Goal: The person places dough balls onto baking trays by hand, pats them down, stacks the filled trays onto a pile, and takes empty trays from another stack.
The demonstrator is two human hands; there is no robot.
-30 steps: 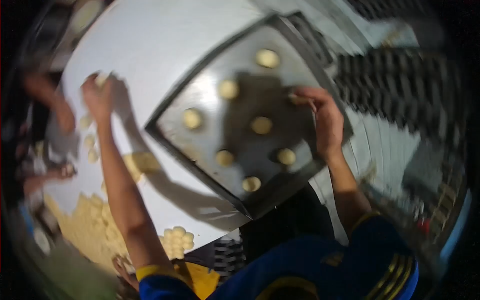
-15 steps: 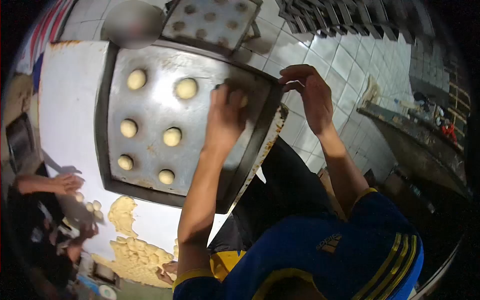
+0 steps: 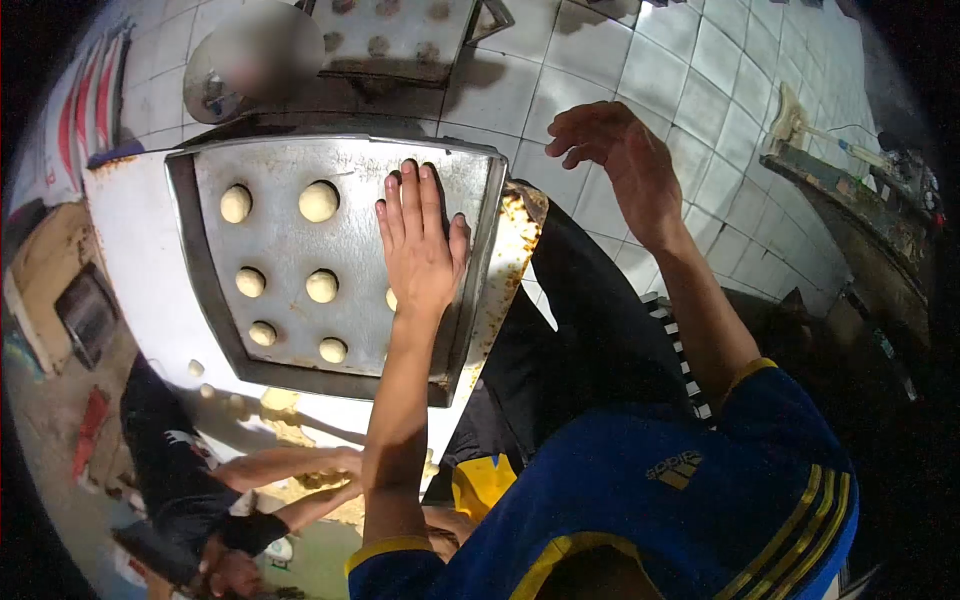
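A metal baking tray (image 3: 300, 378) lies on the white table, with several round dough balls (image 3: 318, 201) spaced in rows on it. My left hand (image 3: 420, 245) is spread flat over the right part of the tray, fingers extended toward the far edge. Part of one dough ball shows beside its wrist; whatever lies under the palm is hidden. My right hand (image 3: 625, 165) hangs in the air to the right of the tray, above the tiled floor, fingers apart and slightly curled, holding nothing.
Another tray (image 3: 385, 50) with dark round spots stands beyond the table. A co-worker (image 3: 190, 470) reaches over dough (image 3: 290, 415) at the lower left. Small dough balls (image 3: 196, 368) lie near the tray. A cluttered bench (image 3: 840, 190) stands at the right.
The view has shifted over the tray. My left hand has gone from bent fingers to lying flat and spread. My right hand has moved away from the tray's corner.
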